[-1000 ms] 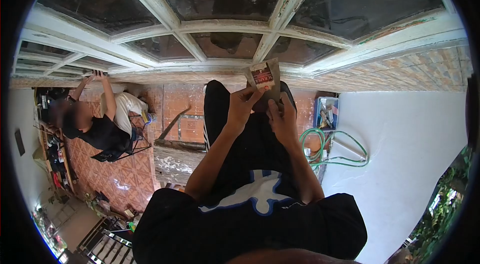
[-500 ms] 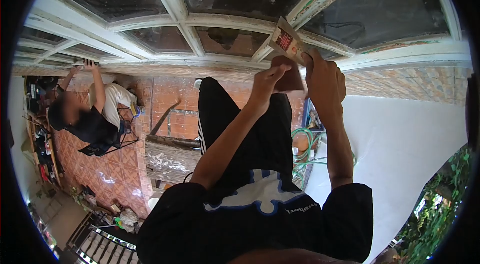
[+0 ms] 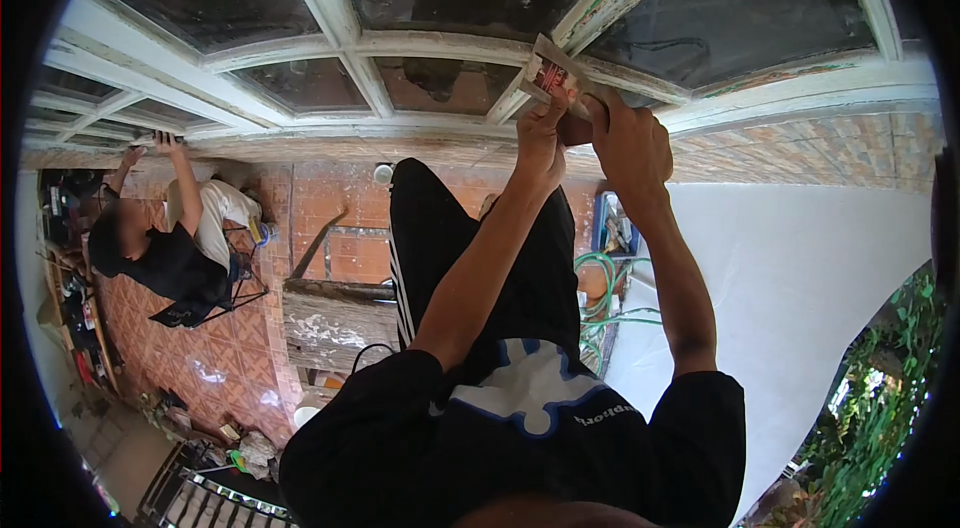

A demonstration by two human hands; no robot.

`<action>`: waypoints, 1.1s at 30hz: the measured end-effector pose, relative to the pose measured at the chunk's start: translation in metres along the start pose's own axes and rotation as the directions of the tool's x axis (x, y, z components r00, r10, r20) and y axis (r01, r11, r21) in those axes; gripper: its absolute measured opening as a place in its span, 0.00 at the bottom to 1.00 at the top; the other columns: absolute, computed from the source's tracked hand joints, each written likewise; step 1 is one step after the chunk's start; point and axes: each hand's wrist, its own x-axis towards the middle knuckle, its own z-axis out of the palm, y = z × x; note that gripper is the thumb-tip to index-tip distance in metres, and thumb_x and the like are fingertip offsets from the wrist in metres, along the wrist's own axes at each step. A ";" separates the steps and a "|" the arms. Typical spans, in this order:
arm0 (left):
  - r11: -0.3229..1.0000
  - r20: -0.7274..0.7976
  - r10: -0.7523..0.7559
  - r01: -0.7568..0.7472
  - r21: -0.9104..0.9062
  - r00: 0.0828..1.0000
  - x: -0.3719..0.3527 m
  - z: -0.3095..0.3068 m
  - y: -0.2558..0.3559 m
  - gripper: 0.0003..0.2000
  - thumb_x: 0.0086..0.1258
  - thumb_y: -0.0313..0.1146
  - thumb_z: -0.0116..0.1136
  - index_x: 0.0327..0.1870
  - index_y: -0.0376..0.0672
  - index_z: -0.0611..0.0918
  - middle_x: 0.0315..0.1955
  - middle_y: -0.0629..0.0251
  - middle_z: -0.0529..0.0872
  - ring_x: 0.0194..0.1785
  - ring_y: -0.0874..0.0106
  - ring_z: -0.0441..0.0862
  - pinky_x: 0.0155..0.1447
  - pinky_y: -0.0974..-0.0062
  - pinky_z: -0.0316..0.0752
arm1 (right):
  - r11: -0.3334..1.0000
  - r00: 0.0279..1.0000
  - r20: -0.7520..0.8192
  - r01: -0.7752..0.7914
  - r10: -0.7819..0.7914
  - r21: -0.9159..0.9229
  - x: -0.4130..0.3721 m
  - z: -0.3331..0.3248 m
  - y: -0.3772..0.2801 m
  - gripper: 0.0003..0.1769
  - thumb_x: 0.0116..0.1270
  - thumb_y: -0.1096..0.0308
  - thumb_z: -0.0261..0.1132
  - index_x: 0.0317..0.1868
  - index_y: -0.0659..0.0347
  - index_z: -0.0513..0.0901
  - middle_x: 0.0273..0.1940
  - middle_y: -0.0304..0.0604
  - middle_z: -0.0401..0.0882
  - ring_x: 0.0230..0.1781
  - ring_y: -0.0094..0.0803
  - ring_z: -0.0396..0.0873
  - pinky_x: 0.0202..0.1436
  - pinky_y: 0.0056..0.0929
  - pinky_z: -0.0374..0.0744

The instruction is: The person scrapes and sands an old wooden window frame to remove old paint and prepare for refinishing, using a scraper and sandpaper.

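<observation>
A putty knife (image 3: pixel 543 63) with a flat, flared blade and a red printed label points up toward the window frame (image 3: pixel 455 46). My right hand (image 3: pixel 632 143) is wrapped round its handle, which the fingers mostly hide. Beside it, my left hand (image 3: pixel 541 146) is closed on a brown piece of sandpaper (image 3: pixel 577 131), its fingertips at the lower part of the blade. Both hands are close together, just in front of the frame's lower bars, where the white paint is worn and patchy.
Dark glass panes (image 3: pixel 740 13) fill the frame. At left, another person (image 3: pixel 170 253) sits on a folding chair with hands raised to the frame. A weathered wooden bench (image 3: pixel 335 323) is beside my leg. A green hose (image 3: pixel 598 298) and blue crate (image 3: pixel 612 228) lie to the right.
My left hand has moved up and the sandpaper with it, now mostly covered between the hands. The putty knife and right hand have shifted slightly left in view.
</observation>
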 end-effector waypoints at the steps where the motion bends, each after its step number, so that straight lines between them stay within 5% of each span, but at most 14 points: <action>1: 1.000 -0.003 -0.004 0.004 -0.022 1.000 -0.002 -0.001 0.001 0.19 0.70 0.45 0.59 0.52 0.38 0.78 0.49 0.67 0.83 0.52 0.74 0.80 0.57 0.72 0.73 | 1.000 1.000 0.011 -0.009 0.009 -0.002 -0.002 -0.002 -0.001 0.17 0.70 0.51 0.56 0.46 0.53 0.82 0.28 0.61 0.82 0.31 0.60 0.82 0.35 0.52 0.81; 6: 0.992 0.101 -0.063 0.074 -0.107 0.993 0.001 -0.005 0.000 0.19 0.70 0.44 0.59 0.52 0.38 0.78 0.48 0.66 0.83 0.53 0.75 0.79 0.57 0.74 0.73 | 0.999 1.000 0.011 -0.003 0.002 0.032 -0.005 0.002 0.006 0.17 0.70 0.53 0.56 0.46 0.54 0.82 0.27 0.62 0.81 0.31 0.60 0.82 0.34 0.53 0.80; 11: 0.994 0.003 0.090 -0.090 -0.058 0.996 0.002 0.002 -0.005 0.19 0.72 0.44 0.56 0.55 0.41 0.77 0.47 0.68 0.83 0.50 0.74 0.81 0.54 0.73 0.76 | 0.998 1.000 -0.008 0.017 -0.017 0.055 -0.001 0.008 0.004 0.16 0.69 0.54 0.57 0.45 0.55 0.82 0.26 0.62 0.81 0.30 0.60 0.82 0.33 0.52 0.80; 16: 0.997 0.103 -0.006 0.014 -0.082 0.995 0.004 -0.015 -0.011 0.18 0.73 0.43 0.55 0.54 0.39 0.78 0.46 0.67 0.84 0.49 0.73 0.82 0.53 0.73 0.77 | 0.998 1.000 0.013 0.027 -0.028 0.054 -0.006 0.005 0.010 0.16 0.69 0.54 0.57 0.46 0.55 0.82 0.26 0.62 0.81 0.30 0.60 0.82 0.33 0.52 0.81; 18: 0.991 -0.042 0.044 -0.049 -0.128 0.998 0.003 -0.002 -0.015 0.15 0.70 0.40 0.60 0.48 0.36 0.80 0.42 0.64 0.85 0.44 0.74 0.83 0.50 0.75 0.79 | 0.997 1.000 0.014 0.020 -0.021 0.073 -0.003 0.006 0.009 0.16 0.69 0.54 0.57 0.46 0.54 0.82 0.27 0.62 0.81 0.30 0.60 0.82 0.34 0.53 0.81; 32: 0.998 0.044 0.036 -0.034 -0.045 0.998 0.002 -0.016 -0.011 0.19 0.70 0.44 0.58 0.51 0.36 0.79 0.46 0.66 0.84 0.50 0.73 0.82 0.55 0.73 0.77 | 0.997 1.000 0.022 0.012 -0.014 0.071 -0.008 0.014 0.011 0.18 0.69 0.53 0.56 0.50 0.54 0.81 0.27 0.64 0.80 0.30 0.60 0.81 0.35 0.53 0.81; 33: 0.994 0.057 -0.011 0.017 -0.108 0.998 -0.001 -0.016 -0.008 0.15 0.69 0.38 0.61 0.49 0.36 0.80 0.45 0.65 0.84 0.49 0.75 0.81 0.53 0.75 0.76 | 0.997 1.000 0.026 0.006 -0.008 0.072 -0.010 0.013 0.012 0.18 0.69 0.53 0.56 0.51 0.54 0.81 0.27 0.64 0.80 0.30 0.60 0.81 0.35 0.53 0.81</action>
